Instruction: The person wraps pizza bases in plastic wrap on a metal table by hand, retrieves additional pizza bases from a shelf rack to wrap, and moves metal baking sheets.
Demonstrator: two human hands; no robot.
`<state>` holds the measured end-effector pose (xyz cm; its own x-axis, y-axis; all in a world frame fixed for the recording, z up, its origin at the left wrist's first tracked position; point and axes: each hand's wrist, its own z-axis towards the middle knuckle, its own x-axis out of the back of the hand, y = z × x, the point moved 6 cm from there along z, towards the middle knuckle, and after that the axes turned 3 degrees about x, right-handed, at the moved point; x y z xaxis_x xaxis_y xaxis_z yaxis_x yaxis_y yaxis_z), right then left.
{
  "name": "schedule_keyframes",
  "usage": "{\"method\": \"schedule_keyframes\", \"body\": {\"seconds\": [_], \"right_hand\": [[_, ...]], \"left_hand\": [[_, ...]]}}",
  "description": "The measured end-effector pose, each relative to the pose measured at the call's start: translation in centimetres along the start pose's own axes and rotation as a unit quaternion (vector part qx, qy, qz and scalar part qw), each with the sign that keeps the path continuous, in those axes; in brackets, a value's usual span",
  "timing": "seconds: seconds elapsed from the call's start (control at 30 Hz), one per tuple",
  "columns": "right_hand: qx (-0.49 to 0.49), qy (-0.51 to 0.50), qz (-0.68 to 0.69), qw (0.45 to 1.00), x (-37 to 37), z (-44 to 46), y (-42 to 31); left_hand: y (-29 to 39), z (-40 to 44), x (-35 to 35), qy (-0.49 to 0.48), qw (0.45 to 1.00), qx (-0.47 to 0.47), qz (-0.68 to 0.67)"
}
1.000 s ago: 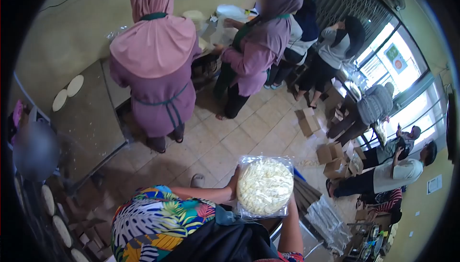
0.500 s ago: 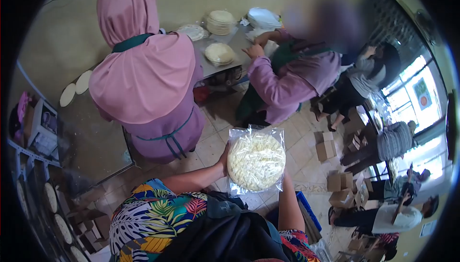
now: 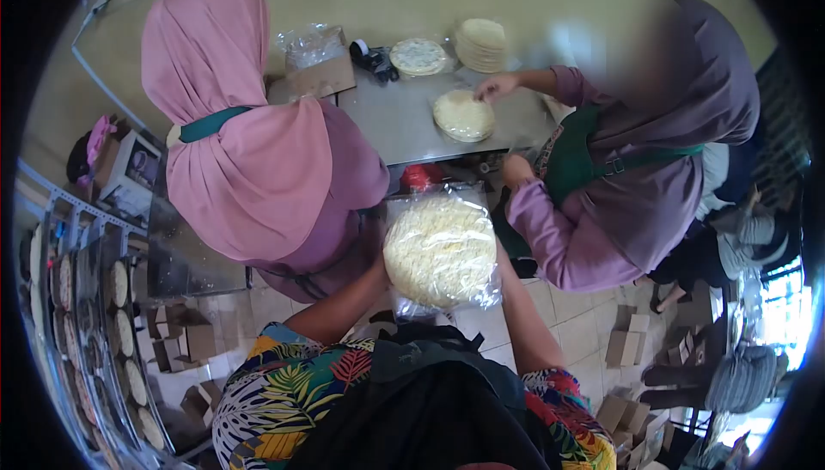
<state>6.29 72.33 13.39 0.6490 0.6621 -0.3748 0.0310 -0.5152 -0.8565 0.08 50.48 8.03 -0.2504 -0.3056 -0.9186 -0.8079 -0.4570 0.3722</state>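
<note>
head view: a bagged pale round [image 3: 441, 251] is held up on the near side of the counter [image 3: 387, 131]. it looks fairly light, its clear film likely slippery and its rim perhaps fragile, so support suits 2 opposite sides, from beneath. left hand [image 3: 381, 269] and right hand [image 3: 501, 264] hold those sides, finger curl mostly hidden, both forearms reaching forward.
</note>
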Motion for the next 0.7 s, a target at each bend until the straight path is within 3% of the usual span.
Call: {"method": "schedule_keyframes", "body": {"seconds": [0.07, 0.17, 0.7], "right_hand": [[-0.005, -0.014, -0.004, 1.000, -4.2, 2.9, -0.7], [0.004, -0.042, -0.018, 0.999, -4.2, 3.0, -1.2], [0.010, -0.061, -0.061, 0.996, 0.2, 4.0, -1.3]], "left_hand": [[0.1, 1.3, 0.3, 0.016, 1.000, -0.013, 0.001], [-0.6, 0.3, 0.8, 0.021, 0.999, -0.041, 0.000], [-2.4, 1.9, 3.5, 0.085, 0.994, -0.055, -0.026]]}}
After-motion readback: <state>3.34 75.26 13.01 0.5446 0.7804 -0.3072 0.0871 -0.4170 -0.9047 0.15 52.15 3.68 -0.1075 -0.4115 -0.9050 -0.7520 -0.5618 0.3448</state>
